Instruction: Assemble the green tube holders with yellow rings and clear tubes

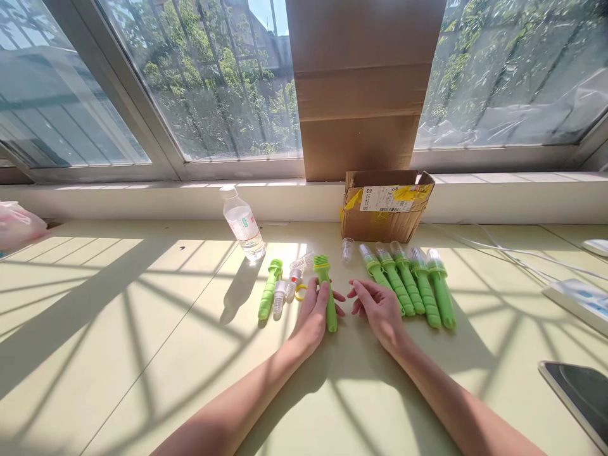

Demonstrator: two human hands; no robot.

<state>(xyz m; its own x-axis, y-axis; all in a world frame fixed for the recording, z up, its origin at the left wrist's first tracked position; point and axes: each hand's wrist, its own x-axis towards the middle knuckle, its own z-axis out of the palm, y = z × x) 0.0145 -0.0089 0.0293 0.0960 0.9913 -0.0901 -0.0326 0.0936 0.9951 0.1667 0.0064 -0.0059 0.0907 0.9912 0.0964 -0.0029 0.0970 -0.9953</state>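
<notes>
My left hand is closed around a green ribbed plastic handle, which stands tilted with its threaded, uncapped end up. My right hand hovers just to the right, its fingers loosely bent and nothing visible in them. Left of my left hand lies a second green handle with a threaded top. Between the two are small clear-and-white light pieces, a yellow ring and a clear cap. Beyond my right hand, several green handles with clear tops lie in a row.
A water bottle stands at the back left. An open cardboard box sits against the sill, a clear cup-shaped cap in front. On the right are a power strip, white cables and a phone.
</notes>
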